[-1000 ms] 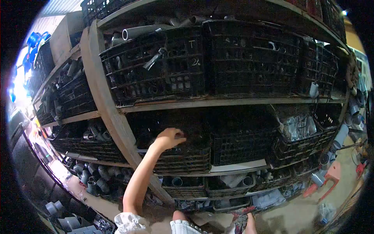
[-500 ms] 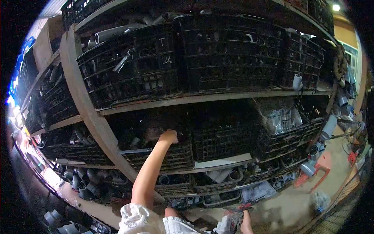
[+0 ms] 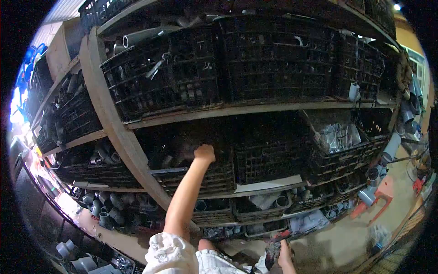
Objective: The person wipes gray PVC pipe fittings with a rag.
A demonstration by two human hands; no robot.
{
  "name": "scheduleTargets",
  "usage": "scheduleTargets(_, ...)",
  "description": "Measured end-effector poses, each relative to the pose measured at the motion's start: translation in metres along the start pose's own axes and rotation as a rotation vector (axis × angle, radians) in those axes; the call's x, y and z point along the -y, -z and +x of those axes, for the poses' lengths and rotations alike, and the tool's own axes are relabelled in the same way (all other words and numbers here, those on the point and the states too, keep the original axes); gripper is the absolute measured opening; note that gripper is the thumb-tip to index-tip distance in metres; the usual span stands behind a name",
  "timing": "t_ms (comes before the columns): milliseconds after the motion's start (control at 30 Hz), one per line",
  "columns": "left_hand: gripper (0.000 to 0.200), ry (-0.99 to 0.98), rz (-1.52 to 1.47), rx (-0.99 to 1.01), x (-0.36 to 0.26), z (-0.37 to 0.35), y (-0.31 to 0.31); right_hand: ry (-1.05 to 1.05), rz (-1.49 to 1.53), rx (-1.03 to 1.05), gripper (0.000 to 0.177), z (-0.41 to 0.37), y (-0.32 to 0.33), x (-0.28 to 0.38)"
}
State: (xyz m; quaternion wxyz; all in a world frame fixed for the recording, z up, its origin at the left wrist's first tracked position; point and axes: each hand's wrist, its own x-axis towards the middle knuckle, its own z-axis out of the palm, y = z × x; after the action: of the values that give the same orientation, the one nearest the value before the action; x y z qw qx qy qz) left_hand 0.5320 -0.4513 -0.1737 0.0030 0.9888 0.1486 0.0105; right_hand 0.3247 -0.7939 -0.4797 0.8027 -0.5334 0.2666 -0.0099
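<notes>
My left hand (image 3: 205, 153) reaches over the front of a black plastic crate (image 3: 200, 180) on the middle shelf. Its fingers look curled in a fist, with the fingertips hidden in the dark interior, and I cannot tell what is in them. Grey fittings (image 3: 168, 160) show dimly inside that crate, left of the hand. Down low beside my shorts, my right hand (image 3: 285, 255) grips a dark, grimy bundle (image 3: 273, 253) with a red part at its top.
Large black crates (image 3: 273, 64) fill the shelf above, with grey pipe (image 3: 143, 37) over a rim. A wooden post (image 3: 107, 109) stands left of my arm. Crates of fittings (image 3: 214, 214) line the lower shelf. A red plastic stool (image 3: 379, 196) is at right.
The view has shifted slightly, so the shelves sit further right. My left hand stays at the same crate, with its fist a little higher. My right hand has risen slightly, tilting the dark bundle more upright.
</notes>
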Motion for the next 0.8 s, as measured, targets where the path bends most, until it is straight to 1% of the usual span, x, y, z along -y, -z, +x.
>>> scheduleTargets(67,0.037,0.047,0.023,-0.048,-0.01,-0.005,0.002,-0.058,0.026,0.004,0.03,-0.006,0.007,0.004)
scheduleTargets(200,0.036,0.071,0.057,-0.091,-0.018,-0.005,-0.006,-0.079,0.067,0.017,0.031,-0.013,0.018,0.007)
scheduleTargets(267,0.035,0.082,0.008,-0.058,-0.017,-0.014,0.004,-0.073,0.102,0.044,0.031,-0.019,0.023,0.01)
scheduleTargets(300,0.035,0.091,-0.015,-0.039,-0.013,-0.017,0.008,-0.069,0.127,0.072,0.031,-0.025,0.021,0.015)
scheduleTargets(367,0.033,0.135,-0.04,-0.016,-0.011,-0.013,0.004,-0.1,0.156,0.143,0.032,-0.052,0.009,0.051)
scheduleTargets(433,0.033,0.147,-0.044,0.009,-0.015,-0.02,0.013,-0.168,0.088,0.07,0.033,-0.027,0.031,0.023)
scheduleTargets(467,0.035,0.196,-0.07,0.09,-0.017,-0.019,0.017,-0.202,0.053,0.032,0.034,-0.014,0.042,0.01)
scheduleTargets(533,0.038,0.179,-0.094,-0.002,-0.01,-0.007,-0.001,-0.185,0.048,0.037,0.039,0.004,0.06,-0.008)
scheduleTargets(567,0.04,0.17,-0.104,-0.048,-0.009,-0.007,-0.004,-0.183,0.049,0.029,0.04,-0.005,0.056,0.004)
scheduleTargets(700,0.044,0.12,-0.025,0.075,-0.008,-0.001,0.004,-0.18,0.087,0.011,0.042,-0.044,0.032,0.058)
scheduleTargets(733,0.047,0.109,-0.028,0.103,-0.001,0.012,-0.006,-0.177,0.149,-0.002,0.041,-0.044,0.03,0.057)
scheduleTargets(767,0.049,0.098,-0.029,0.134,0.005,0.015,-0.01,-0.182,0.145,0.001,0.042,-0.043,0.032,0.053)
scheduleTargets(800,0.051,0.074,-0.016,0.097,0.012,0.017,-0.014,-0.186,0.142,0.003,0.042,-0.039,0.036,0.048)
